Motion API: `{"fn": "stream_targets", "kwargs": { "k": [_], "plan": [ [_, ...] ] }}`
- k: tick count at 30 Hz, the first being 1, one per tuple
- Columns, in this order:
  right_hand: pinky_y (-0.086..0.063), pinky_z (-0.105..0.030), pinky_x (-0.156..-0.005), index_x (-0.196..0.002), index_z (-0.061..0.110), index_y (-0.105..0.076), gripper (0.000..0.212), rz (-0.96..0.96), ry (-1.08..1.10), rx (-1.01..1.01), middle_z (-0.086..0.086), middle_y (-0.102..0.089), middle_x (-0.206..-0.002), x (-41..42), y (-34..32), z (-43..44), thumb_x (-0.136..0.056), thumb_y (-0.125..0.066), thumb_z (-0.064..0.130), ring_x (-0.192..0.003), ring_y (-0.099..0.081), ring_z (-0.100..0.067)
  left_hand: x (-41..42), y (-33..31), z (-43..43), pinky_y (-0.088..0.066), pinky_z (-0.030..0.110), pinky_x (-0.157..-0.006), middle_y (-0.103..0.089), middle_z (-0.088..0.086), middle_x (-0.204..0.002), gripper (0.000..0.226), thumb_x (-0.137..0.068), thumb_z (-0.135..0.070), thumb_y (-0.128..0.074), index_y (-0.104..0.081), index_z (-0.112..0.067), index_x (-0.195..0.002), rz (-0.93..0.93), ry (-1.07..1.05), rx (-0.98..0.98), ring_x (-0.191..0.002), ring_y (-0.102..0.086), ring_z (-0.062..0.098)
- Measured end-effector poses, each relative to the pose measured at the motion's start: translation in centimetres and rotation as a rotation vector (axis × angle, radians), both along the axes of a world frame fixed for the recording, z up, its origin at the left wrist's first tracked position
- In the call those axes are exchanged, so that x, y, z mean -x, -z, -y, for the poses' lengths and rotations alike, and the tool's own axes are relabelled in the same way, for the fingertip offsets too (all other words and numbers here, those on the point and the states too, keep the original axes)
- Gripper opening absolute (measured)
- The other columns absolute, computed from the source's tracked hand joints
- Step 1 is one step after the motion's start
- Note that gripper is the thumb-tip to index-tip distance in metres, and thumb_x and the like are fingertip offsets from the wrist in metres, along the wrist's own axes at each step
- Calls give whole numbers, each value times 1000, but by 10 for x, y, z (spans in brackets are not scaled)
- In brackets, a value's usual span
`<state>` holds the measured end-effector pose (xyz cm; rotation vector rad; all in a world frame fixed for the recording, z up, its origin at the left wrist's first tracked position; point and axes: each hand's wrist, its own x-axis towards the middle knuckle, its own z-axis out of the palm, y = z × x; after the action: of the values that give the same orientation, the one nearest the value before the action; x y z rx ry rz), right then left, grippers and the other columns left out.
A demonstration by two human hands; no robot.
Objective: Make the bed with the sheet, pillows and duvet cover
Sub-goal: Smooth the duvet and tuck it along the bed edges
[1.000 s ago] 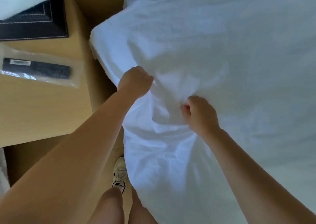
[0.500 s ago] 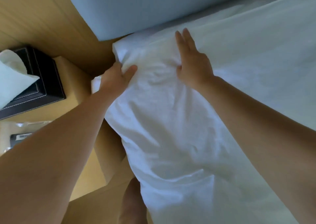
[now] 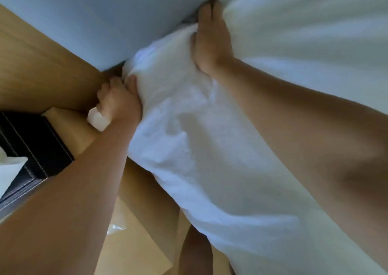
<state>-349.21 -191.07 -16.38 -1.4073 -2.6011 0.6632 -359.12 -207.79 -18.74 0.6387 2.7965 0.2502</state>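
Sheet (image 3: pixel 189 140): my left hand (image 3: pixel 119 104) grips it at the corner by the headboard (image 3: pixel 94 18) to tuck; right hand (image 3: pixel 212 41), fingers straight, pins it flat.

**No legible text**

No text, label, brand, number or sign can be read. Only white stitching is seen on the black box (image 3: pixel 42 144), and the sheet (image 3: pixel 199 148) is seen plain.
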Motion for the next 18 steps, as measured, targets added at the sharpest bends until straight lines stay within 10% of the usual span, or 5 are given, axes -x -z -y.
{"fn": "stream_targets", "kwargs": {
  "k": [6, 14, 18],
  "plan": [
    [-19, -34, -111, -144, 1, -28, 68, -158, -167, 48, -26, -19, -151, -88, -12, 75, -83, -53, 16, -137, -27, -40, -65, -13, 3, -20, 31, -108, -33, 14, -146, 50, -95, -12, -38, -29, -4, -143, 94, -25, -322, -136, -29, 28],
    [-20, -42, -109, -132, 6, -52, 64, 335, -403, 141, -18, -47, -140, -358, -42, 187, -83, -46, 47, -129, -44, -38, -304, -48, 115, -9, 31, -114, -13, 6, -157, 70, -89, -40, -59, -27, -17, -147, 559, 217, -331, -144, -13, 22],
    [-28, -43, -103, -126, 9, -59, 67, 469, -340, 84, -18, -54, -132, -481, -50, 206, -89, -31, 57, -121, -52, -39, -403, -54, 154, -19, 44, -112, -36, 16, -147, 82, -72, -57, -69, -48, -10, -136, 593, 401, -216, -140, -24, 38]
  ]
}}
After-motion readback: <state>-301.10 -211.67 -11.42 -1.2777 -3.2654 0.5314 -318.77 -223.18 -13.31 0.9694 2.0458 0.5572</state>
